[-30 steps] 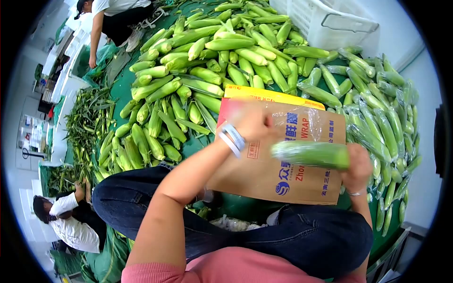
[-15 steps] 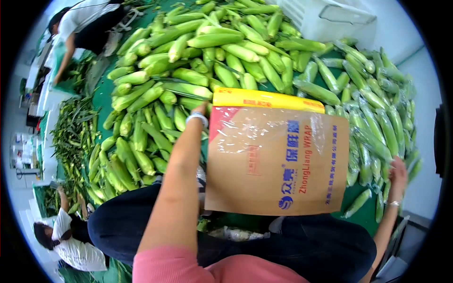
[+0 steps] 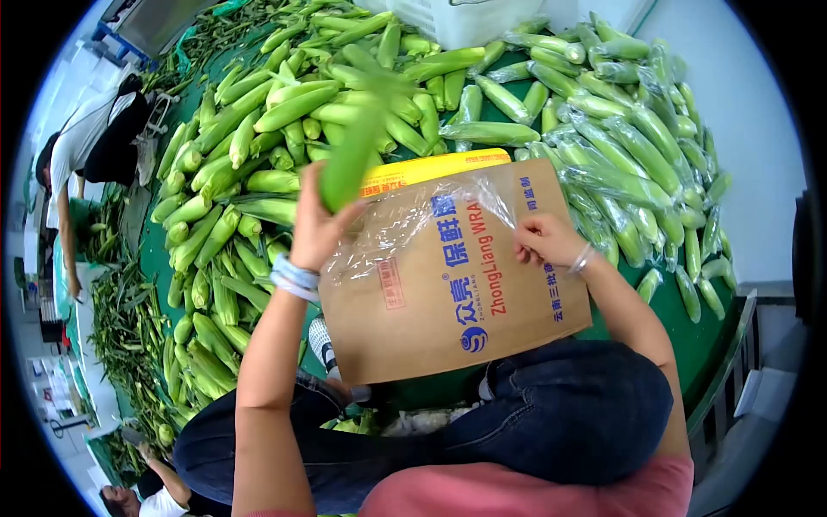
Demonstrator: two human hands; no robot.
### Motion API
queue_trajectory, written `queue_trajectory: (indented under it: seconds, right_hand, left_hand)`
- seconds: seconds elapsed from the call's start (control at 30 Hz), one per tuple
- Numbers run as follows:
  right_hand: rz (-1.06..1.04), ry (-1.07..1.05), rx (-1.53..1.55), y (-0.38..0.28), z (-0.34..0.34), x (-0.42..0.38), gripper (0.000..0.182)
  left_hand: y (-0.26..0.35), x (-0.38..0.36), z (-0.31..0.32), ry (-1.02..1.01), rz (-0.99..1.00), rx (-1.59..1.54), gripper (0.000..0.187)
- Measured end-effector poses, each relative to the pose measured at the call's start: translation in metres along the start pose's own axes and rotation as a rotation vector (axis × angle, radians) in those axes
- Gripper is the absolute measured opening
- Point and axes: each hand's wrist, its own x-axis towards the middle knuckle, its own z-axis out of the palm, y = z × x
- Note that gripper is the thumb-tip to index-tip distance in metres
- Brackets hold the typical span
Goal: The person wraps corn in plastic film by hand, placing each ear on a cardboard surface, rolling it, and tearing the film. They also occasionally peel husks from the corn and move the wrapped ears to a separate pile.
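In my left hand is an ear of corn in green husk, upright and blurred at its upper end. The hand is over the left side of a brown cardboard wrap box, which lies across my lap. Clear plastic film spreads crumpled over the upper part of the box. My right hand is over the box's right side, its fingers closed on the edge of the film. A yellow strip of packaging shows along the far edge of the box.
A big pile of unwrapped corn lies ahead and to the left. Film-wrapped ears are heaped at right, by a white crate. Stripped leaves cover the left edge. Two other people work at the left.
My left hand has come back from the pile with an ear of corn. My right hand has moved left from the wrapped ears to the film. The view has shifted.
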Motion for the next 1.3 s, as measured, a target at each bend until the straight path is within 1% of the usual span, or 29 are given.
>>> queue_trajectory:
  seconds: [0.03,0.07,0.13,0.17,0.23,0.27,0.3,0.37,0.4,0.43,0.47,0.5,0.53,0.57,0.6,0.63,0.67,0.7,0.77,0.83,0.9,0.97,1.0,1.03,1.1,1.17,1.2,1.27,1.3]
  right_hand:
    - [0.004,0.014,0.003,0.008,-0.005,-0.011,0.020]
    - [-0.074,-0.027,0.298,0.020,-0.011,-0.025,0.018]
    - [-0.228,-0.060,0.761,0.036,-0.030,-0.050,0.015]
    - [-0.394,-0.059,0.873,0.046,-0.041,-0.052,0.017]
    - [-0.525,0.069,1.089,0.033,-0.048,-0.058,0.015]
    - [-0.596,0.069,1.126,0.018,-0.050,-0.051,0.014]
    - [-0.658,0.061,1.169,0.002,-0.044,-0.039,0.013]
    - [-0.734,0.030,0.927,-0.031,-0.008,0.002,0.017]
    - [-0.673,0.196,0.267,-0.052,0.013,0.013,0.020]
    - [-0.752,0.268,-0.071,-0.049,0.034,0.039,0.027]
    - [-0.815,0.340,-0.413,-0.039,0.051,0.059,0.037]
    - [-0.824,0.335,-0.404,-0.040,0.055,0.058,0.037]
    - [-0.965,0.463,-0.655,-0.041,0.059,0.056,0.048]
    - [-1.098,0.589,-0.909,-0.042,0.062,0.056,0.061]
    - [-1.048,0.496,-0.972,-0.043,0.059,0.058,0.075]
    - [-1.027,0.509,-0.993,-0.045,0.059,0.061,0.070]
    - [-0.983,0.489,-0.987,-0.047,0.059,0.064,0.067]
    - [-0.940,0.462,-0.989,-0.047,0.059,0.065,0.063]
    - [-0.936,0.429,-1.004,-0.049,0.054,0.066,0.057]
    - [-0.735,0.479,-0.979,-0.047,0.048,0.058,0.053]
    - [-0.753,0.498,-1.031,-0.038,0.049,0.043,0.051]
    - [-0.816,0.479,-1.072,-0.023,0.057,0.020,0.051]
    - [-0.869,0.431,-1.073,-0.015,0.066,0.004,0.052]
    - [-0.861,0.355,-1.077,-0.008,0.078,-0.014,0.051]
    - [-0.849,0.281,-1.090,-0.002,0.094,-0.044,0.050]
    - [-0.700,-0.087,-0.805,-0.002,0.103,-0.063,0.050]
    - [-0.695,-0.092,-0.808,-0.005,0.104,-0.061,0.050]
    - [-0.898,0.118,-1.070,-0.018,0.103,-0.046,0.044]
    - [-0.927,0.262,-1.064,-0.013,0.104,-0.024,0.040]
  left_hand:
    - [0.014,0.005,0.012,-0.070,0.237,0.295,0.055]
    - [0.030,0.007,0.023,-0.166,0.313,0.495,0.058]
    - [0.027,0.004,0.045,-0.355,0.269,0.555,0.063]
    - [0.020,0.001,0.053,-0.419,0.224,0.556,0.063]
    - [0.019,-0.004,0.048,-0.431,0.194,0.487,0.066]
    - [0.020,-0.008,0.046,-0.458,0.278,0.521,0.067]
    - [0.025,-0.015,0.047,-0.477,0.275,0.527,0.067]
    - [0.036,-0.023,0.050,-0.594,0.158,0.457,0.068]
    - [0.036,-0.026,0.056,-0.592,0.128,0.470,0.070]
    - [0.035,-0.026,0.057,-0.589,0.122,0.486,0.070]
    - [0.035,-0.027,0.057,-0.481,0.245,0.461,0.067]
    - [0.037,-0.028,0.057,-0.372,0.370,0.433,0.064]
    - [0.041,-0.033,0.056,-0.246,0.469,0.498,0.055]
    - [0.040,-0.047,0.051,-0.241,0.461,0.512,0.055]
    - [0.034,-0.068,0.045,-0.217,0.580,0.594,0.048]
    - [0.031,-0.083,0.038,-0.197,0.700,0.679,0.041]
    - [0.030,-0.096,0.042,-0.331,0.554,0.719,0.041]
    - [0.040,-0.101,0.044,-0.336,0.365,0.830,0.034]
    - [0.018,-0.095,0.044,-0.221,0.199,1.010,0.027]
    - [0.005,-0.099,0.022,-0.513,0.199,1.177,0.010]
    - [0.017,-0.119,-0.004,-0.623,0.059,1.166,0.005]
    - [0.032,-0.145,-0.032,-0.622,0.024,1.096,0.007]
    - [0.037,-0.144,-0.050,-0.717,0.025,0.890,0.010]
    - [0.072,-0.131,-0.065,-0.847,-0.343,0.445,0.016]
    - [0.084,-0.129,-0.079,-0.867,-0.239,-0.215,0.019]
    - [0.100,-0.130,-0.058,-1.074,-0.439,-0.417,0.021]
    - [0.096,-0.139,-0.035,-1.076,-0.405,-0.355,0.019]
    - [0.082,-0.134,0.004,-1.017,0.077,0.054,0.020]
    - [0.082,-0.130,0.021,-1.024,0.077,0.050,0.020]
